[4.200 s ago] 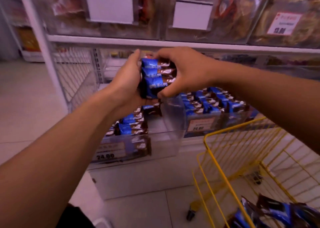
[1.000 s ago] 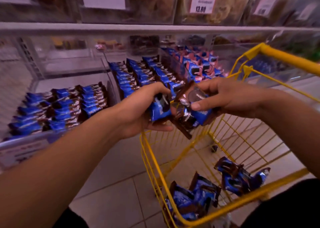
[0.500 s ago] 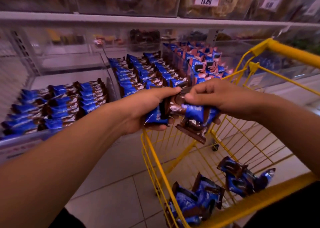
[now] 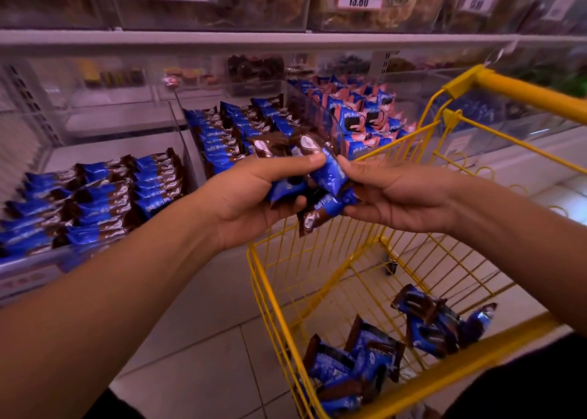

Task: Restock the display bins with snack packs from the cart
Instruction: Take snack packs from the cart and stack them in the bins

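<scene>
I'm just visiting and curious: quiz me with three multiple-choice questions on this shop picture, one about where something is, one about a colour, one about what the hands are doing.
1. Where do the loose snack packs still to be shelved lie?
A. on the floor tiles
B. in the bottom of the cart
C. on the top shelf

2. What colour is the cart?
A. yellow
B. red
C. grey

3. What are the left hand and right hand doing?
A. hanging idle
B. pushing the cart
C. holding a bunch of packs between them

Answers: 1 B, the packs lie inside its wire basket. 2 A, its wires and handle are yellow. 3 C, both hands' fingers curl round the wrappers.
</scene>
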Available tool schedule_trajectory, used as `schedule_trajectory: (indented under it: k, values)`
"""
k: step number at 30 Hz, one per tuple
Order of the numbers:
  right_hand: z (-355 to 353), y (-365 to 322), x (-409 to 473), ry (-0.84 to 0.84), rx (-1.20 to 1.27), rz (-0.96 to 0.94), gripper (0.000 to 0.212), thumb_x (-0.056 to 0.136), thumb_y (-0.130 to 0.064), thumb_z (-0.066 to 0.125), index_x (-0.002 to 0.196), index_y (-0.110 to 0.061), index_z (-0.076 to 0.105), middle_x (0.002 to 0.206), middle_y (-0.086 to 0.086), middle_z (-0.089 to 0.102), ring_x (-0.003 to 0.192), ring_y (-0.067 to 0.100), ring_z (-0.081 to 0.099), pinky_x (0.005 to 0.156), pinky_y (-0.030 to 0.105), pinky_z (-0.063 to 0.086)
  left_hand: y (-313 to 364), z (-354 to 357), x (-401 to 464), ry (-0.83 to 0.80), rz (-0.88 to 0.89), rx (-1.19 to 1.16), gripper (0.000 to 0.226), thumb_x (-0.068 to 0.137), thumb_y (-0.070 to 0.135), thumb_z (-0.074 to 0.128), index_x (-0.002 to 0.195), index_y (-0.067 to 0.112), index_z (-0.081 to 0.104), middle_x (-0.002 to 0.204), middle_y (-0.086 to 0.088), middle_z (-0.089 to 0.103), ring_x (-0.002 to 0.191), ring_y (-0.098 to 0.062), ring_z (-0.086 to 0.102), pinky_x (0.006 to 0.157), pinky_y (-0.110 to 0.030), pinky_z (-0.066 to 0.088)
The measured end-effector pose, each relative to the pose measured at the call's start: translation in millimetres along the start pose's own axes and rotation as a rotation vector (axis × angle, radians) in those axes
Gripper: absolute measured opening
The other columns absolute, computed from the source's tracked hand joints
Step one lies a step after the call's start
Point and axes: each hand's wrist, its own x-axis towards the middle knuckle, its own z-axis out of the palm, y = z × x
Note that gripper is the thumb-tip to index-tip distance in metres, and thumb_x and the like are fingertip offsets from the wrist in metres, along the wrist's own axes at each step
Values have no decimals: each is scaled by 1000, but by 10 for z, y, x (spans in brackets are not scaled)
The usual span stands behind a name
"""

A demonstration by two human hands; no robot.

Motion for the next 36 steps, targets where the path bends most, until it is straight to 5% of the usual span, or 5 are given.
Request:
schedule_trajectory:
  k: [9, 18, 26, 32, 36]
  values:
    - [-239, -194, -206, -31, -277, -102, 32, 65, -4, 76, 91, -18, 66, 94, 10, 64, 76, 18, 64, 60, 25, 56, 91, -133, -13, 80, -134, -252, 46, 62, 14, 52, 107, 18, 57, 113, -12, 72, 97, -35, 72, 81, -53, 58]
    - [-166, -159, -168, -113, -145, -192, 43, 85, -10, 64, 127, -19, 62, 121, 9, 68, 94, 19, 71, 65, 32, 60, 17, -134, -46, -93, -344, -159, 41, 57, 16, 60, 93, 6, 77, 96, -16, 74, 79, -31, 74, 59, -38, 60]
    - [-20, -155, -152, 2, -141, -316, 44, 80, -9, 65, 123, -16, 64, 116, 10, 69, 86, 17, 71, 65, 24, 60, 24, -157, -95, -96, -310, -173, 42, 63, 33, 74, 98, 10, 74, 102, -14, 70, 80, -29, 70, 56, -33, 57]
    - [173, -124, -66, 68, 253, -254, 30, 74, -11, 68, 104, -10, 63, 102, 14, 69, 75, 17, 72, 61, 23, 59, 41, -116, -95, -82, -136, -249, 58, 70, 54, 70, 110, 13, 75, 110, -14, 72, 87, -27, 72, 68, -34, 61]
    - [268, -56, -56, 82, -86, -188, 23, 74, -25, 74, 93, -18, 63, 99, 13, 72, 79, 22, 73, 66, 31, 59, 36, -145, -120, 1, -31, -95, 31, 70, 37, 73, 94, 17, 81, 109, -8, 75, 90, -18, 73, 68, -27, 60]
